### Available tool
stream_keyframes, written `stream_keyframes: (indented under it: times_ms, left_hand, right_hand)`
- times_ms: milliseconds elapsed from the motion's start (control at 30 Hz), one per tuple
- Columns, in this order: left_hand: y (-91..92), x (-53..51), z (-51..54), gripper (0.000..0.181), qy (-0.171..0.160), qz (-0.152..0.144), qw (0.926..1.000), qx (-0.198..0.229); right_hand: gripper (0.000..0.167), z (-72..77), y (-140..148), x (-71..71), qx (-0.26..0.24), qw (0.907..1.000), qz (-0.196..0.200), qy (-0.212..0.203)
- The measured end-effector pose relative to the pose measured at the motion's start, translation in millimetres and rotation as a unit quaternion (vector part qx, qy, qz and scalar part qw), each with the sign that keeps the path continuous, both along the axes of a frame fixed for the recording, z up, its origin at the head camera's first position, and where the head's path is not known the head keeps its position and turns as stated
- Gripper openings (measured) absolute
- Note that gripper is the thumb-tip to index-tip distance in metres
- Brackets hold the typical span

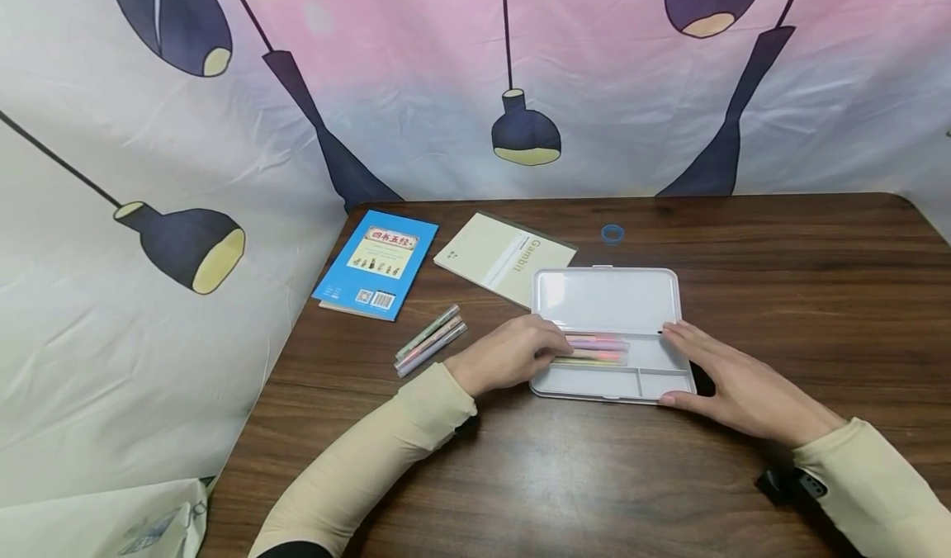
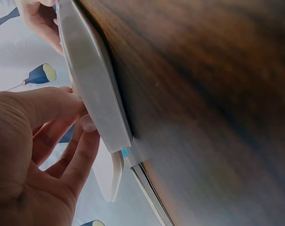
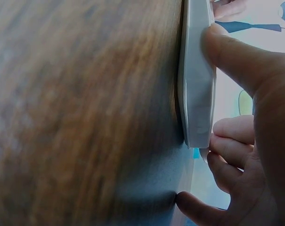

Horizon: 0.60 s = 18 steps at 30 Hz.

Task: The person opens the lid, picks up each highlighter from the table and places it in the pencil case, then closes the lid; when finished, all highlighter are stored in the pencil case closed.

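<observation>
A white pencil case point(image 1: 609, 387) lies opened flat on the table, its lid point(image 1: 605, 298) folded back away from me. My left hand point(image 1: 513, 352) reaches over the case's left edge, and its curled fingers hold the near ends of several pastel pens point(image 1: 598, 358) in the large compartment. The left fingertips are partly hidden. On the other side, my right hand point(image 1: 735, 385) rests against the case. Its thumb point(image 3: 227, 52) touches the front corner, while the other fingers lie along the right side. Several more pens point(image 1: 431, 342) lie to the left of my left hand.
A blue booklet point(image 1: 390, 248) lies at the table's far left. Beside it is a cream notebook point(image 1: 498, 257), close behind the case. A blue ring point(image 1: 612, 234) lies beyond the lid. Printed cloth point(image 1: 446, 129) hangs behind the wooden table point(image 1: 802, 277).
</observation>
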<state>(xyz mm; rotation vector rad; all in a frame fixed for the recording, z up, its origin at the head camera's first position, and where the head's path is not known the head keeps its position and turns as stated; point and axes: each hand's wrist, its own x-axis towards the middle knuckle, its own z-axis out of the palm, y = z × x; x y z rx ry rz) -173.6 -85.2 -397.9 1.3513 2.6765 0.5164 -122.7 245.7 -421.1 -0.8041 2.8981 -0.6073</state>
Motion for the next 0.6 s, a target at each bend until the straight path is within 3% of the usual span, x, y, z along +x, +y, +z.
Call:
stream_keyframes:
  times_ms: [600]
  left_hand:
    - [1.0, 1.5, 0.8, 0.023, 0.005, 0.006, 1.0000, -0.003]
  right_hand:
    - [0.090, -3.1, 1.1, 0.5, 0.000, 0.9999, -0.006, 0.011]
